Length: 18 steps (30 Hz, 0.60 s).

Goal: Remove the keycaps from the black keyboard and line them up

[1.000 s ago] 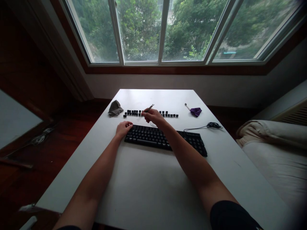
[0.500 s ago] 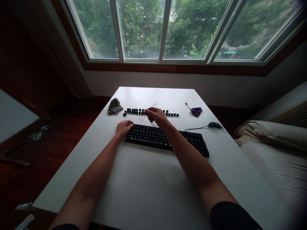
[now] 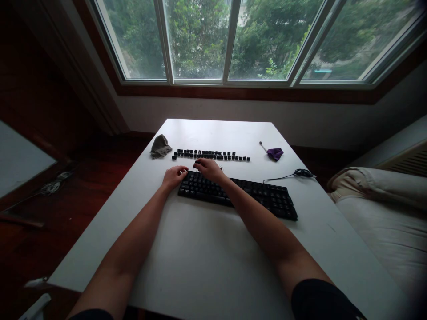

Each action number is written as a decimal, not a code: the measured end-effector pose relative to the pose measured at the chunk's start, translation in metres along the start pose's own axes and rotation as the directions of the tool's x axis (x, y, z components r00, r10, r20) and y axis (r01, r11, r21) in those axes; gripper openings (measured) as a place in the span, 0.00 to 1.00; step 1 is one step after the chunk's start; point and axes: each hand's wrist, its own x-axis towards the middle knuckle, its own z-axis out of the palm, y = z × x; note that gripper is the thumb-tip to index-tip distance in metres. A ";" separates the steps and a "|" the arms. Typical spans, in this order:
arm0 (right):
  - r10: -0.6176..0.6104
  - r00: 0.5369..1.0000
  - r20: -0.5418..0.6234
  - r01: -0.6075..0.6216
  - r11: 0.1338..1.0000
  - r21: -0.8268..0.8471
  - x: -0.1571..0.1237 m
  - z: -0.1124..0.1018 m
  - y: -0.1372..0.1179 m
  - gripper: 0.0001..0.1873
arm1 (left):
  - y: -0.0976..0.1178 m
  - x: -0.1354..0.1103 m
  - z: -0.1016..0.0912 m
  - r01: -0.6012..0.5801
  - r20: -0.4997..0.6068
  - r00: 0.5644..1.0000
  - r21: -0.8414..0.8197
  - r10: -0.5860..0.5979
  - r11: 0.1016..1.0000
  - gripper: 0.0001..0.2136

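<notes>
A black keyboard (image 3: pixel 256 196) lies slantwise on the white table (image 3: pixel 207 262). My left hand (image 3: pixel 172 176) rests at its far-left corner, fingers curled against the edge. My right hand (image 3: pixel 207 169) is down on the top-left rows of keys. Its fingers are pinched round a thin wire keycap puller, which is mostly hidden under the hand. Just beyond both hands, a row of loose black keycaps (image 3: pixel 213 155) lies on the table.
A crumpled grey cloth (image 3: pixel 160 146) lies left of the keycap row. A purple cloth with a small brush (image 3: pixel 275 153) lies to the right. The keyboard's coiled cable (image 3: pixel 302 173) lies near the right edge. A pale sofa (image 3: pixel 380 213) stands right of the table, with windows behind.
My right hand came down from above the keycap row onto the keyboard's top-left keys, taking the puller with it. The left hand stayed put. The view shifted slightly.
</notes>
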 end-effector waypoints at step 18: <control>0.121 0.988 0.098 -0.138 0.973 0.186 0.001 0.025 0.015 0.09 | -0.001 0.000 0.003 -0.057 0.008 0.998 0.020 0.057 0.998 0.13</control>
